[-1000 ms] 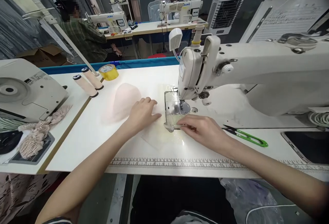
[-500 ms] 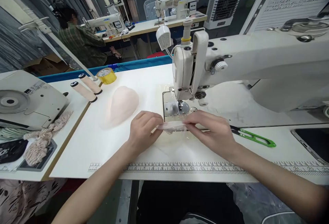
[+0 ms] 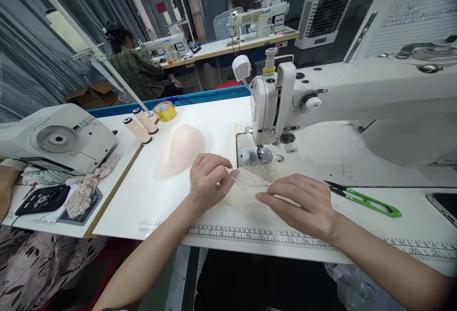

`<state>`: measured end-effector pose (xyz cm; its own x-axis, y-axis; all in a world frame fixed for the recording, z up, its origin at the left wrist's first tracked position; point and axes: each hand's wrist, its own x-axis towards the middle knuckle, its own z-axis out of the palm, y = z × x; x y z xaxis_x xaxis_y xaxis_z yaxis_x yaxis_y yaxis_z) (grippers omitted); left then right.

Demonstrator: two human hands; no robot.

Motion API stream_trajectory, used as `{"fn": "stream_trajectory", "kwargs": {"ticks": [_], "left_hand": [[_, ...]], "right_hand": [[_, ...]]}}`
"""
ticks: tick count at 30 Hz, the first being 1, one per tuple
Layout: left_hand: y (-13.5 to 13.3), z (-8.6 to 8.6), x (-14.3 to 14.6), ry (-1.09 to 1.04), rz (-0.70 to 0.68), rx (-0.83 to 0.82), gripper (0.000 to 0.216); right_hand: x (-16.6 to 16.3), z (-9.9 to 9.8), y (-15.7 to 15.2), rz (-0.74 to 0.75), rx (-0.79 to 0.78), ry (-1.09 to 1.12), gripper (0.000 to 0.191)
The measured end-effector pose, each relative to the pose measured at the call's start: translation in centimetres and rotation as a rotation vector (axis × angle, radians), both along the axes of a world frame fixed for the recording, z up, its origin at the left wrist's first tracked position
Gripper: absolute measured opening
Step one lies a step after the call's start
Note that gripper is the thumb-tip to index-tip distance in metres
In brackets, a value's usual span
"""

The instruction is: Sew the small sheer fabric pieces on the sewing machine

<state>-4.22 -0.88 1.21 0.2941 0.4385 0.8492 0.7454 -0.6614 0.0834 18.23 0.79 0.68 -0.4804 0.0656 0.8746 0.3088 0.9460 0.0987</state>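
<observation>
A small sheer pale fabric piece [image 3: 246,188] lies on the white sewing table [image 3: 150,197], just in front of the sewing machine's needle plate [image 3: 250,155]. My left hand [image 3: 209,182] pinches its left edge with curled fingers. My right hand [image 3: 303,204] rests on its right side, fingers bent and pressing the fabric down. The white sewing machine [image 3: 321,102] stands right behind both hands. A pale pink moulded cup [image 3: 182,147] sits on the table to the left of my left hand.
Green thread snips [image 3: 364,199] lie right of my right hand. Two thread cones [image 3: 141,125] and a yellow tape roll [image 3: 164,110] sit at the back left. A second machine [image 3: 57,137] with lace [image 3: 84,192] stands at left. Another person [image 3: 137,71] sits at a far table.
Both hands drew back from the needle plate toward me, lifting and pulling the sheer fabric piece with them. The camera view shifted slightly.
</observation>
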Motion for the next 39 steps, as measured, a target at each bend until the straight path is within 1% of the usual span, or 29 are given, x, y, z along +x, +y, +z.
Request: {"fn": "stream_trajectory", "kwargs": {"ticks": [3, 6, 8, 10, 12, 14, 17, 18, 21, 23, 25, 27, 30, 33, 34, 35, 38, 39], "left_hand": [[-0.1, 0.0, 0.3, -0.013, 0.095, -0.083, 0.035], [-0.3, 0.1, 0.7, -0.066, 0.16, -0.232, 0.033], [-0.4, 0.2, 0.9, -0.177, 0.167, -0.389, 0.037], [-0.6, 0.3, 1.1, -0.303, 0.144, -0.569, 0.045], [-0.6, 0.5, 1.1, -0.371, 0.104, -0.715, 0.052], [-0.6, 0.6, 1.1, -0.459, 0.035, -0.891, 0.052], [-0.4, 0.7, 1.1, -0.743, -0.137, -1.238, 0.041], [-0.3, 0.7, 1.0, -0.839, -0.195, -1.327, 0.039], [-0.1, 0.7, 0.8, -1.023, -0.312, -1.474, 0.037], [-0.1, 0.6, 0.6, -1.111, -0.338, -1.529, 0.031], [-0.1, 0.7, 0.5, -1.186, -0.362, -1.549, 0.026], [-0.2, 0.8, 0.6, -1.245, -0.378, -1.547, 0.028], [-0.3, 1.0, 0.8, -1.222, -0.329, -1.499, 0.043], [-0.5, 1.0, 1.1, -1.098, -0.28, -1.418, 0.078], [-0.6, 0.9, 1.1, -1.063, -0.281, -1.399, 0.081], [-0.6, 0.8, 1.1, -1.039, -0.284, -1.386, 0.077], [-0.7, 0.5, 1.1, -1.029, -0.293, -1.374, 0.046], [-0.7, 0.4, 1.1, -1.039, -0.298, -1.371, 0.04]], "right_hand": [[-0.2, -0.1, -0.4, 0.036, 0.012, -0.03, 0.014], [-0.4, -0.3, -0.8, 0.095, 0.004, -0.08, 0.013], [-0.5, -0.4, -1.0, 0.125, 0.01, -0.102, 0.015], [-0.7, -0.4, -1.1, 0.133, 0.025, -0.121, 0.015], [-0.8, -0.4, -1.1, 0.126, 0.034, -0.142, 0.013], [-1.0, -0.3, -1.1, 0.116, 0.038, -0.157, 0.013], [-1.2, -0.3, -1.0, 0.103, 0.031, -0.168, 0.014], [-1.2, -0.3, -1.0, 0.099, 0.028, -0.176, 0.014], [-1.3, -0.5, -0.9, 0.079, 0.021, -0.2, 0.013], [-1.2, -0.6, -0.8, 0.059, 0.017, -0.216, 0.012], [-1.2, -0.7, -0.7, 0.043, 0.014, -0.228, 0.012], [-1.2, -0.8, -0.6, 0.04, 0.007, -0.239, 0.013], [-1.2, -0.8, -0.4, 0.047, -0.006, -0.24, 0.013], [-1.1, -0.9, -0.4, 0.05, -0.018, -0.246, 0.011], [-1.1, -0.9, -0.4, 0.051, -0.021, -0.252, 0.011], [-1.1, -1.0, -0.4, 0.052, -0.027, -0.261, 0.012], [-1.1, -1.2, -0.4, 0.06, -0.065, -0.27, 0.009], [-1.2, -1.2, -0.4, 0.062, -0.088, -0.271, 0.008]]}}
